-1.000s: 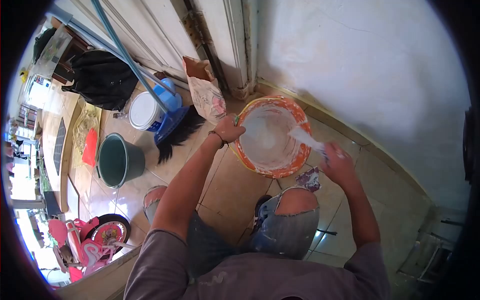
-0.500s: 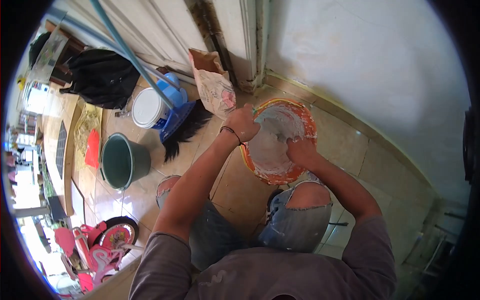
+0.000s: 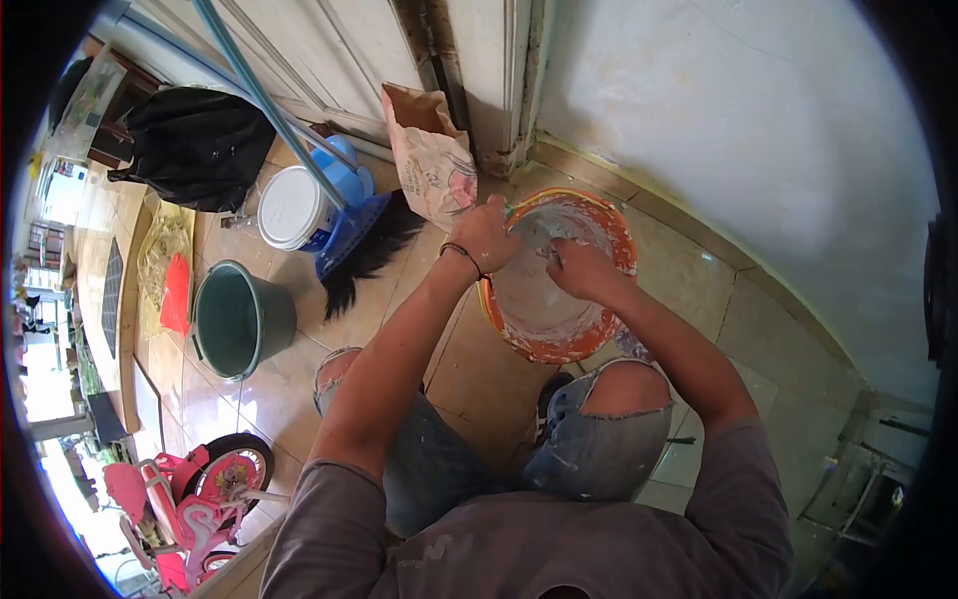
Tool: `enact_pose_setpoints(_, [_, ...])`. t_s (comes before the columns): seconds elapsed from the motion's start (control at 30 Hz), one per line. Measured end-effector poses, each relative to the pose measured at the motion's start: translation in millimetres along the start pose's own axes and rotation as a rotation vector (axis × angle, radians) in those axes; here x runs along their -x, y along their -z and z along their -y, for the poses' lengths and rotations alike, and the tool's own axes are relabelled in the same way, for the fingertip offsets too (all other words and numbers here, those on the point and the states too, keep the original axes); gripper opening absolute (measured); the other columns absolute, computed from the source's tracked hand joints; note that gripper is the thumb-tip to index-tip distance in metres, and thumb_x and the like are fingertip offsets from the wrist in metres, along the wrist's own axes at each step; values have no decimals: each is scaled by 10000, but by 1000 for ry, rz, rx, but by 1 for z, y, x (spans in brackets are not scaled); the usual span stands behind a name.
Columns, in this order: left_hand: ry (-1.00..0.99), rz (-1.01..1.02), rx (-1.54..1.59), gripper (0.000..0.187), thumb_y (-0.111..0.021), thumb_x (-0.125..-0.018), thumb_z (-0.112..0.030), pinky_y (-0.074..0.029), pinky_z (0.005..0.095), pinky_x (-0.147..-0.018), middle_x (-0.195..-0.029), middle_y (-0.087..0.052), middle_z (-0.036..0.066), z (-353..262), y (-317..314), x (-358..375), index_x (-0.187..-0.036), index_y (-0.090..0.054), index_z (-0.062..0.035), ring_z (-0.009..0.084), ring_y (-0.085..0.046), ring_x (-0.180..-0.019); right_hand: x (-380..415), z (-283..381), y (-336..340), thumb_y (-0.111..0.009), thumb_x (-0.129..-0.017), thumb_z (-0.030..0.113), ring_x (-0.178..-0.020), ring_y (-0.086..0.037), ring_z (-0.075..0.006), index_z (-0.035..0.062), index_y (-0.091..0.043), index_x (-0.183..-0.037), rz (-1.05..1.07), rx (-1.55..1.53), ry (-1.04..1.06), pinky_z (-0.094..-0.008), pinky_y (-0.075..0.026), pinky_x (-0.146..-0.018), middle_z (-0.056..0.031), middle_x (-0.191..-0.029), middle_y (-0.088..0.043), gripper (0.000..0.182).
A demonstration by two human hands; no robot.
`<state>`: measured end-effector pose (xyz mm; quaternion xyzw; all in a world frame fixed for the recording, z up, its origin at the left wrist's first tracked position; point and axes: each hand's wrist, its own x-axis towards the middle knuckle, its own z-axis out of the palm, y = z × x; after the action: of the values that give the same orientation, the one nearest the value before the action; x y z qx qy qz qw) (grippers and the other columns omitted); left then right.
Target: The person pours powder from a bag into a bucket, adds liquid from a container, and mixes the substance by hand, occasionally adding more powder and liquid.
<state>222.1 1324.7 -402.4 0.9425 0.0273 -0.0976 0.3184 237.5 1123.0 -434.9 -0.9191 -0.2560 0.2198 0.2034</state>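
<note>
An orange basin (image 3: 621, 228), its inner wall smeared with pale plaster, stands on the floor before me. Wet grey-white plaster (image 3: 534, 290) fills its bottom. My left hand (image 3: 483, 236) is closed on the basin's left rim, a dark cord round the wrist. Over the plaster, inside the basin, my right hand (image 3: 581, 268) is closed with its fingers curled downward. Something small and dark shows at its fingertips, but the hand hides what it holds. Just beyond my left hand leans an open paper bag (image 3: 431, 165).
Left of the basin lie a blue broom (image 3: 349, 235), a white lidded tub (image 3: 291, 208) and a green bucket (image 3: 244, 319). A black bag (image 3: 195, 148) sits farther back. A pink bicycle (image 3: 190, 499) stands at lower left. A white wall (image 3: 718, 130) rises on the right.
My right hand has moved left and slightly away from me across the plaster. My left hand stays at the rim. The view has shifted slightly.
</note>
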Motion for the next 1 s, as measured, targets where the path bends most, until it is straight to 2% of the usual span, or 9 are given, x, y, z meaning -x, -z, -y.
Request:
enact_pose_setpoints(0.03, [2, -8, 2, 376, -588, -710, -210, -466, 470, -763, -840, -602, 291, 0, -1, 0, -957, -459, 42, 441, -596, -855, 1, -3, -4, -554, -805, 234, -822, -632, -392, -1, -611, -972, -23, 167, 51, -467, -500, -754, -255, -884, -626, 294])
enact_pose_setpoints(0.17, [19, 0, -23, 380, -581, -718, -196, -468, 465, -779, -849, -613, 282, -4, 4, 1, -984, -460, 47, 428, -603, -856, 22, -10, -23, -546, -791, 221, -838, -636, -375, 12, -612, -986, 19, 277, 161, -470, -507, -749, -237, -942, -620, 293])
enact_pose_setpoints(0.23, [26, 12, -31, 381, -577, -723, -181, -471, 459, -794, -870, -623, 272, -4, 7, 4, -1005, -466, 51, 414, -610, -861, 31, -18, -11, -536, -784, 220, -831, -638, -366, 10, -609, -992, 280, 388, 218, -473, -508, -739, -234, -953, -617, 304])
enact_pose_setpoints(0.47, [22, 15, -13, 380, -579, -716, -198, -464, 470, -787, -848, -609, 282, -4, 1, 1, -987, -456, 40, 429, -600, -864, -9, 10, 17, -513, -792, 202, -790, -635, -363, 11, -613, -967, 35, 309, 76, -462, -516, -713, -226, -919, -619, 278])
enact_pose_setpoints(0.67, [35, -60, 13, 382, -588, -709, -225, -466, 474, -768, -822, -603, 285, 8, -5, 2, -947, -456, 44, 438, -596, -855, 16, 6, -23, -510, -779, 146, -779, -638, -362, 15, -621, -950, 3, 329, 311, -442, -521, -677, -227, -908, -617, 243])
enact_pose_setpoints(0.73, [33, -68, 26, 386, -591, -708, -230, -467, 474, -770, -828, -604, 286, 10, -6, 4, -942, -460, 47, 438, -597, -859, 31, -14, -16, -513, -763, 143, -787, -638, -359, 20, -635, -941, 192, 410, 476, -446, -521, -672, -222, -914, -612, 248])
enact_pose_setpoints(0.87, [90, -6, 29, 409, -597, -722, -202, -468, 454, -823, -923, -612, 291, -4, 5, 6, -1010, -478, 64, 415, -597, -931, 19, -12, 26, -517, -759, 140, -807, -638, -346, 22, -646, -942, 286, 539, 330, -439, -525, -676, -213, -914, -609, 253])
enact_pose_setpoints(0.93, [95, 14, 4, 409, -597, -725, -204, -469, 453, -823, -924, -612, 290, -5, 0, 6, -1009, -479, 65, 413, -598, -930, 6, -3, 36, -515, -764, 137, -838, -638, -337, 32, -657, -939, 79, 438, 278, -431, -527, -702, -210, -921, -616, 248])
enact_pose_setpoints(1.0, [36, -73, -3, 381, -590, -712, -240, -468, 469, -770, -828, -605, 281, -1, -6, 2, -935, -465, 42, 430, -602, -857, -12, -3, 24, -515, -767, 136, -853, -637, -339, 24, -653, -939, 30, 445, 291, -431, -526, -712, -213, -907, -619, 247])
